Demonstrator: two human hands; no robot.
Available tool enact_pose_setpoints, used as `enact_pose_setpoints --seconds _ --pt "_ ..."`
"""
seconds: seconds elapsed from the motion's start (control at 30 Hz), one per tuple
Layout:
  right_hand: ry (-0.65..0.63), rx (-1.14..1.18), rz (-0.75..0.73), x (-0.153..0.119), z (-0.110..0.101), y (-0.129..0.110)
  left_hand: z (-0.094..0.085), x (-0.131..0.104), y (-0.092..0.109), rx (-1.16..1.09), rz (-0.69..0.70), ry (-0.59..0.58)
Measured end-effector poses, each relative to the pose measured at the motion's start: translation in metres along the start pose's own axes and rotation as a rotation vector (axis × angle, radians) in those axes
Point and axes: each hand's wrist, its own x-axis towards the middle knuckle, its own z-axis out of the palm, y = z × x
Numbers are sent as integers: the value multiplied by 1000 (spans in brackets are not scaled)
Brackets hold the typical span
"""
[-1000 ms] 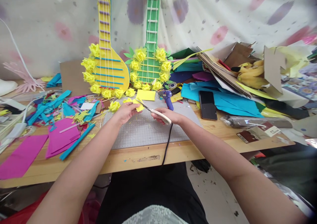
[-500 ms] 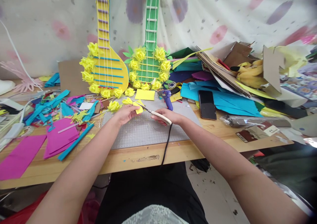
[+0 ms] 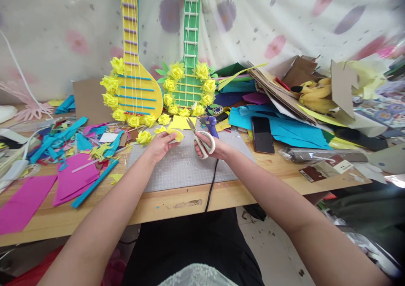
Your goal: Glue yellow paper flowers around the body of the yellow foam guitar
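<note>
My left hand (image 3: 162, 146) pinches a small yellow paper piece (image 3: 177, 135) with a rounded edge, over the grey cutting mat (image 3: 177, 174). Just to the right, my right hand (image 3: 210, 146) grips white-handled scissors (image 3: 205, 144), their blades pointing up and away from the paper. Behind the hands lie a yellow paper sheet (image 3: 182, 122) and a purple glue gun (image 3: 211, 127), its black cord running toward the table's front edge. Loose yellow paper flowers (image 3: 144, 137) sit beyond my left hand.
Against the curtain stand a yellow paper lute (image 3: 142, 87) and a green one (image 3: 190, 83), both edged with flowers. Paper scraps (image 3: 85, 140) and magenta sheets (image 3: 77, 176) cover the left. A phone (image 3: 262, 134), blue paper (image 3: 294, 130) and stacked cardboard (image 3: 281, 92) occupy the right.
The scissors have come away from the yellow paper and turned upward in my right hand. The paper in my left hand now shows a rounded edge.
</note>
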Motion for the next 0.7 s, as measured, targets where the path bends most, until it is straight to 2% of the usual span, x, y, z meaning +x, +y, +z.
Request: enact_pose_setpoints --seconds 0.13,0.23,0.4,0.57,0.7 --pt "-111 301 108 11 19 0 8 1 -3 -24 158 -81" --pt "-179 413 81 17 29 0 9 3 -4 -5 206 -126" --pt "-256 434 -25 25 35 2 4 7 -3 34 201 -158" --pt "-228 338 -113 29 40 4 -3 6 -2 53 144 -174" --pt "-77 230 -182 27 42 2 -7 1 0 103 150 -240"
